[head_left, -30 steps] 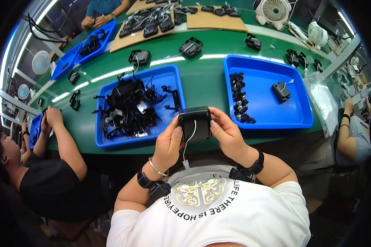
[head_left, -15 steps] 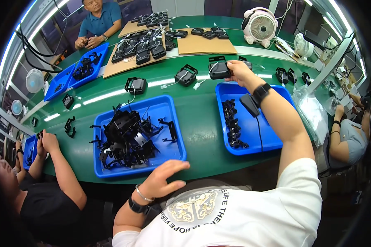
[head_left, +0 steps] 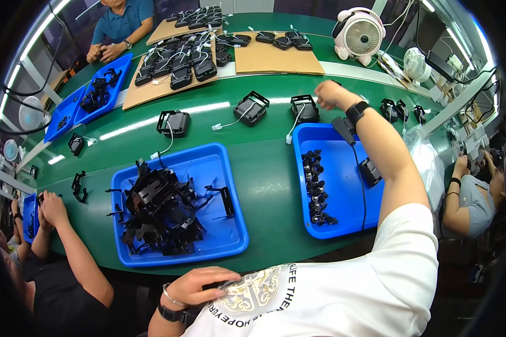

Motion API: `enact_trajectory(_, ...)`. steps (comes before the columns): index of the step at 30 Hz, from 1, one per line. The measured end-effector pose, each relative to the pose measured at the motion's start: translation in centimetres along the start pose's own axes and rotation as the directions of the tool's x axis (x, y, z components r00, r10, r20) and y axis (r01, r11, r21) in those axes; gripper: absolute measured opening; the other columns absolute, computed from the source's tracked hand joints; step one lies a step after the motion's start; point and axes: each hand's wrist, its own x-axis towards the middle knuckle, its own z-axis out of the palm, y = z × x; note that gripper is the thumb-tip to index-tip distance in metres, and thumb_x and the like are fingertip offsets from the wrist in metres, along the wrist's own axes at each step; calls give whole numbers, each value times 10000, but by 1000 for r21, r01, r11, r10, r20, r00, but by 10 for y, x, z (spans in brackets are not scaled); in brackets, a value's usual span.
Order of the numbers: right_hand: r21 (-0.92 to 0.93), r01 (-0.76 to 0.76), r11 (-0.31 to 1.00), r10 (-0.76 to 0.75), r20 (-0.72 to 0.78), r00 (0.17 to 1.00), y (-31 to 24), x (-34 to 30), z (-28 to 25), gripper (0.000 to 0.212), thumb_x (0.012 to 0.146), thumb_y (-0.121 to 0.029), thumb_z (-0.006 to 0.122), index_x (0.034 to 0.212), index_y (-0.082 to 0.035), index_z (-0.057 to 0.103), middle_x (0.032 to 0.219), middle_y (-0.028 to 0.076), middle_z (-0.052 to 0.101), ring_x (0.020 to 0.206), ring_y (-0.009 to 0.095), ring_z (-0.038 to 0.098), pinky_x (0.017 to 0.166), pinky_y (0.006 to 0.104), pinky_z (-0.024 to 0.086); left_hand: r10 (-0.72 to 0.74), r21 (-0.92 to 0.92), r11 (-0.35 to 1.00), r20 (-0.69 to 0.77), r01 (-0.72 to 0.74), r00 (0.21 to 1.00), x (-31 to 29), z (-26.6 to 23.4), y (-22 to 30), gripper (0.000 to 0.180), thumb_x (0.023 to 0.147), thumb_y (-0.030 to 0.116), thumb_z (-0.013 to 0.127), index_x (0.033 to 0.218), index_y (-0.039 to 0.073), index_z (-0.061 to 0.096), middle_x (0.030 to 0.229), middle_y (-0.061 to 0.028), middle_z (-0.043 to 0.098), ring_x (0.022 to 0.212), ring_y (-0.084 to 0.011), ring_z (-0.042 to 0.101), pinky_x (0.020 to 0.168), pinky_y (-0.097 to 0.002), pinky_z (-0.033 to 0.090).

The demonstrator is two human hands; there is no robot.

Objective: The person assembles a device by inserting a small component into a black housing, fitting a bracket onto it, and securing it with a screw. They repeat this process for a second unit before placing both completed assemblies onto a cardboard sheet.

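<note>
Holds the right hand point(head_left: 334, 95), loosely bent, just beside a black bracketed device point(head_left: 307, 113) on the green table point(head_left: 270, 168), beyond the right blue tray point(head_left: 341, 174); cannot tell whether touching or pinching. Pointed bracket-first away from the wearer, too squarish to tell a long axis. Rests the left hand point(head_left: 199, 286), with thumb spread, by the white shirt point(head_left: 331, 286).
</note>
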Motion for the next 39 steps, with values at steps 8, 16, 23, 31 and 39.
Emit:
enact_trajectory(8, 80, 43, 996, -1, -465, 886, -15, 109, -46, 244, 824, -139, 477, 912, 33, 626, 923, 241, 631, 807, 352, 641, 661, 430, 511, -65, -23, 998, -67, 63, 996, 2, -5, 52, 424, 795, 97, 647, 1155, -93, 526, 1085, -250, 590, 995, -339, 589, 872, -395, 460)
enact_trajectory(16, -144, -68, 987, -16, -513, 858, 11, 172, -52, 481, 775, -389, 618, 992, 40, 627, 1035, 199, 628, 981, 311, 601, 825, 380, 457, 54, -255, 961, -219, -111, 974, 64, -51, 103, 468, 744, 71, 700, 1147, -92, 526, 1006, -285, 598, 929, -349, 607, 844, -411, 476)
enact_trajectory(23, -159, -72, 985, -2, -425, 905, 5, 175, -60, 532, 767, -435, 623, 1036, 24, 620, 1086, 201, 604, 1013, 320, 580, 862, 378, 440, -176, -102, 981, -130, 163, 976, 124, -84, 102, 444, 787, 72, 666, 1185, -49, 509, 1043, -150, 611, 971, -217, 592, 867, -345, 463)
enact_trajectory(31, -96, -76, 992, 23, -458, 889, 15, 195, -66, 519, 795, -450, 580, 1047, 1, 624, 1144, 202, 576, 1079, 335, 544, 918, 369, 416, -215, -96, 977, -421, 193, 881, 258, -181, 73, 465, 830, 206, 635, 1199, -22, 468, 1035, -88, 587, 889, -157, 581, 779, -283, 479)
enact_trajectory(39, -213, -3, 977, -72, -343, 936, -1, 166, -54, 566, 834, -465, 559, 968, 84, 587, 886, 176, 606, 725, 283, 580, 602, 396, 448, -295, -8, 923, -657, 385, 693, 333, -255, 26, 554, 825, 262, 631, 1227, -61, 430, 1110, -150, 527, 977, -218, 531, 784, -303, 471)
